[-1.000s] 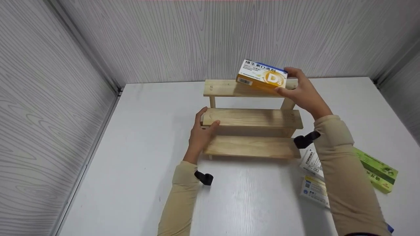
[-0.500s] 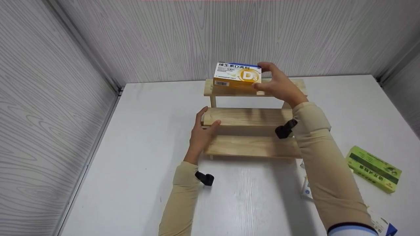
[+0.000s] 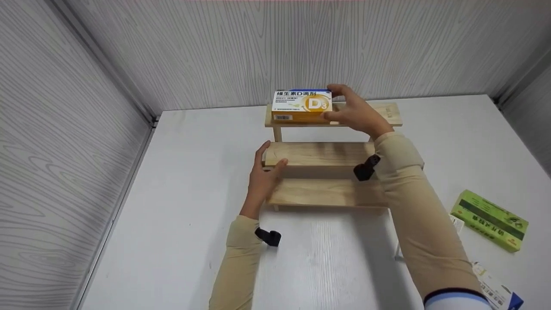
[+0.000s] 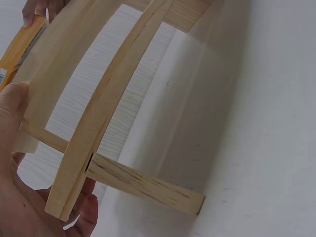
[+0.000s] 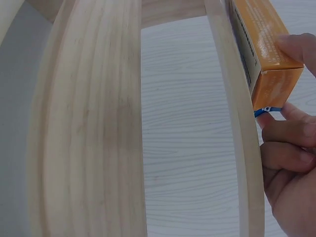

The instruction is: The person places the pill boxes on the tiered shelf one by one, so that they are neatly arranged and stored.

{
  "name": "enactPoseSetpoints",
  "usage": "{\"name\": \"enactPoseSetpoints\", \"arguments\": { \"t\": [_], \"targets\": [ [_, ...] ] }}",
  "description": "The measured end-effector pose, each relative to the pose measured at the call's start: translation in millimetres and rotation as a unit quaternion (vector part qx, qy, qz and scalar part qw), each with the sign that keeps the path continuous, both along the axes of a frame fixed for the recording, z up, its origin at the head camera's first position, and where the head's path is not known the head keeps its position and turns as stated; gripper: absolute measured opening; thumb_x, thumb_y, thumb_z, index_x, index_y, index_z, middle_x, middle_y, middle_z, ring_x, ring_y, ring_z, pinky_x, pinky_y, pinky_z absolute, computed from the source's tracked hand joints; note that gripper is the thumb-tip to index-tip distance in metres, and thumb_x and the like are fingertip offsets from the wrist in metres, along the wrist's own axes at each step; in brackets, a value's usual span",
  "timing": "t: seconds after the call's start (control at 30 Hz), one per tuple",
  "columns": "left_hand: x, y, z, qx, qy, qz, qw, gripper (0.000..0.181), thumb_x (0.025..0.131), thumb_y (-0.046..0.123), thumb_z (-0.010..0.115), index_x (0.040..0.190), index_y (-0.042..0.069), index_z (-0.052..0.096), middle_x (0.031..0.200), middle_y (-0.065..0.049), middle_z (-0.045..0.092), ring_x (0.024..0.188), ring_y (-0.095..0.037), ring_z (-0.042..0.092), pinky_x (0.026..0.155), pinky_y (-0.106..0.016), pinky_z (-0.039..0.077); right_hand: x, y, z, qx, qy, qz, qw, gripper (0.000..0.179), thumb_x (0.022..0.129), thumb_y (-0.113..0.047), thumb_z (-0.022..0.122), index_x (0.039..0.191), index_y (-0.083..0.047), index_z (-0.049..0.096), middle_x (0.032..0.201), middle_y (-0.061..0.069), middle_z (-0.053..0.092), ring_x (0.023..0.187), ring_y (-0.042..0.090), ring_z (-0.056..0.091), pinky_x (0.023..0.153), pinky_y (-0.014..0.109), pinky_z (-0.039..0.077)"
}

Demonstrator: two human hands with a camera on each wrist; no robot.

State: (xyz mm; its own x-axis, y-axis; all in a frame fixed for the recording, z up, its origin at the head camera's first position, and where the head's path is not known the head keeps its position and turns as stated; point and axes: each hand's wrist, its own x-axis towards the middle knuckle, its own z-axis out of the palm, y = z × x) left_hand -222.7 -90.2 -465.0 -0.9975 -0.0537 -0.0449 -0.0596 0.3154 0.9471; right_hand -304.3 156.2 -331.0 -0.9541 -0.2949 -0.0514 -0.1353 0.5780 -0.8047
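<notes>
My right hand (image 3: pixel 355 112) pinches the right end of a white and orange vitamin D box (image 3: pixel 301 103), thumb on the front and fingers behind. The box sits at the left part of the top shelf of a three-tier wooden rack (image 3: pixel 323 153), its printed face tilted up. In the right wrist view the orange side of the box (image 5: pixel 264 34) lies along the shelf edge. My left hand (image 3: pixel 262 176) grips the left end of the middle shelf, thumb on top. In the left wrist view the fingers (image 4: pixel 88 212) curl around the wooden side of the rack.
A green box (image 3: pixel 490 220) lies on the white table (image 3: pixel 185 193) at the right. A white and blue box (image 3: pixel 495 286) is partly covered by the right sleeve (image 3: pixel 426 224). Behind the rack stands a grey wood-grain wall (image 3: pixel 241 51).
My right hand has carried the vitamin D box leftward and down onto the left part of the top shelf, levelling it. The left hand keeps its grip on the rack.
</notes>
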Motion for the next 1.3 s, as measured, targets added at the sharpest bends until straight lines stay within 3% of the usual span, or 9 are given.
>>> {"name": "enactPoseSetpoints", "arguments": {
  "t": [0.2, 0.37, 0.57, 0.83, 1.13, 1.3],
  "targets": [
    [1.8, -0.3, 0.5, 0.004, -0.002, -0.001, 1.0000, 0.075, 0.086, 0.055, 0.065, 0.149, 0.041, 0.026, 0.132, -0.011, 0.051, 0.105, -0.027, 0.058, 0.080, -0.041, 0.050, 2.5, -3.1, 2.2, 0.010, -0.003, 0.001, 0.9999, 0.081, 0.088, -0.030, 0.070, 0.153, -0.017, 0.023, 0.152, 0.012, 0.033, 0.141, 0.030, 0.032, 0.116, 0.050, 0.022],
    [3.5, -0.7, 0.9, 0.006, -0.004, -0.001, 1.0000, 0.075, 0.085, 0.057, 0.065, 0.148, 0.045, 0.026, 0.138, -0.006, 0.049, 0.109, -0.026, 0.056, 0.084, -0.042, 0.050, 4.9, -4.5, 3.1, 0.016, -0.013, -0.001, 0.9998, 0.082, 0.088, -0.028, 0.070, 0.153, -0.015, 0.022, 0.152, 0.012, 0.032, 0.141, 0.030, 0.031, 0.117, 0.050, 0.019],
    [1.9, -0.2, 0.3, 0.013, -0.007, -0.006, 0.9999, 0.072, 0.085, 0.056, 0.065, 0.146, 0.049, 0.026, 0.132, -0.008, 0.051, 0.102, -0.024, 0.059, 0.078, -0.036, 0.051, 7.5, 0.3, 5.3, 0.000, -0.029, -0.007, 0.9996, 0.085, 0.087, -0.029, 0.072, 0.154, -0.023, 0.021, 0.157, 0.008, 0.027, 0.143, 0.030, 0.029, 0.116, 0.050, 0.023],
    [-1.3, 1.5, 2.7, 0.001, -0.016, -0.004, 0.9999, 0.074, 0.084, 0.057, 0.065, 0.146, 0.049, 0.026, 0.130, -0.009, 0.052, 0.101, -0.024, 0.060, 0.080, -0.037, 0.050, 21.7, 30.8, 4.2, -0.041, 0.012, -0.036, 0.9984, 0.081, 0.087, -0.036, 0.071, 0.152, -0.034, 0.023, 0.157, 0.002, 0.029, 0.129, 0.033, 0.047, 0.104, 0.050, 0.041],
    [-2.5, -0.1, 2.8, 0.013, -0.020, -0.012, 0.9996, 0.073, 0.083, 0.059, 0.065, 0.145, 0.052, 0.026, 0.131, -0.007, 0.049, 0.101, -0.024, 0.057, 0.078, -0.036, 0.050, 42.7, 70.4, 12.5, -0.028, 0.052, -0.051, 0.9969, 0.077, 0.087, -0.037, 0.070, 0.151, -0.035, 0.026, 0.152, 0.002, 0.036, 0.110, 0.022, 0.055, 0.086, 0.037, 0.044],
    [-2.1, -0.5, 2.2, 0.024, -0.026, -0.019, 0.9992, 0.072, 0.083, 0.060, 0.065, 0.143, 0.054, 0.026, 0.128, -0.007, 0.049, 0.100, -0.024, 0.057, 0.076, -0.035, 0.050, 52.4, 93.4, 14.4, -0.022, 0.052, -0.056, 0.9968, 0.076, 0.088, -0.035, 0.069, 0.150, -0.037, 0.026, 0.152, 0.000, 0.035, 0.108, 0.014, 0.056, 0.083, 0.040, 0.040]
  ]
}}
